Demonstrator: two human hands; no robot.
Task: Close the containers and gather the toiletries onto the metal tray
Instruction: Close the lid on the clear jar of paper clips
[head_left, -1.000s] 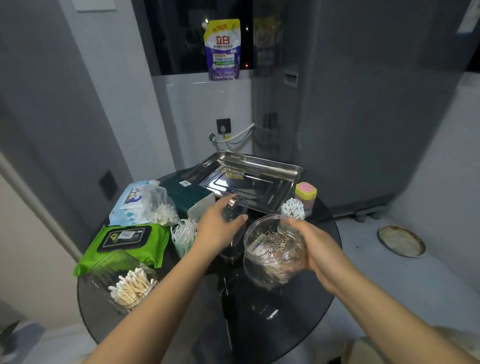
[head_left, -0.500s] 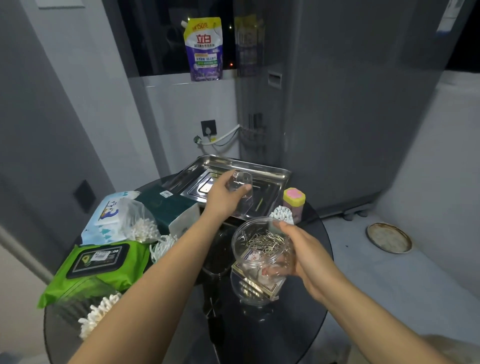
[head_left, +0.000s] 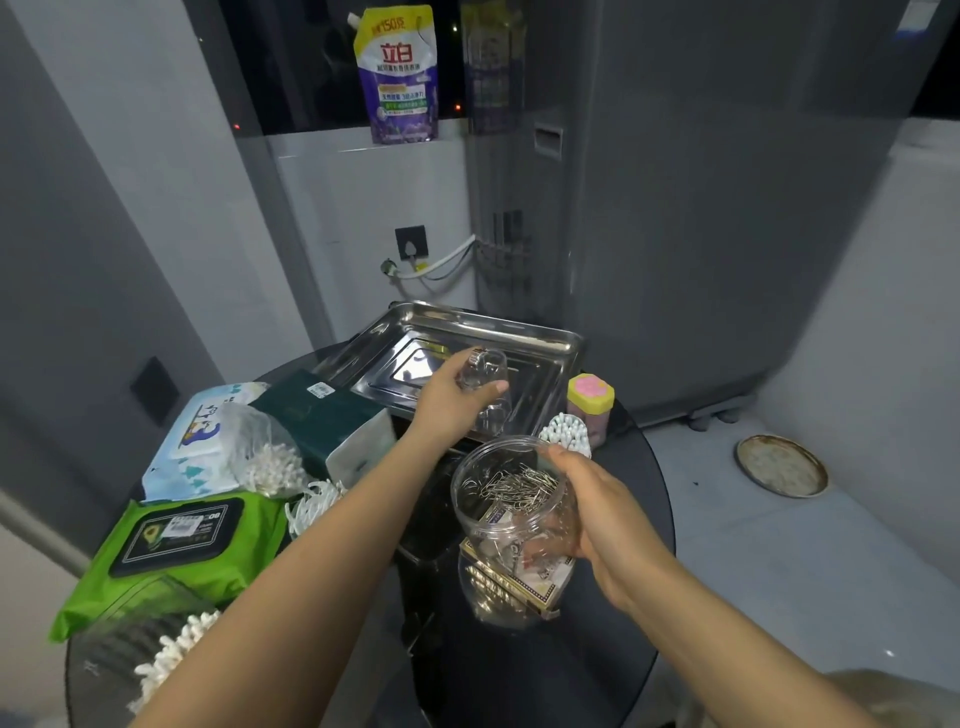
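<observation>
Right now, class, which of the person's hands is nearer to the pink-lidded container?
Right. The right hand grips the clear jar just in front of the pink-lidded container; the left hand holds a clear lid over the metal tray, farther off.

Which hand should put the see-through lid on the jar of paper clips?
The left hand: it already grips the clear plastic lid just above the open clear plastic jar, while the right hand is busy steadying that jar.
</observation>
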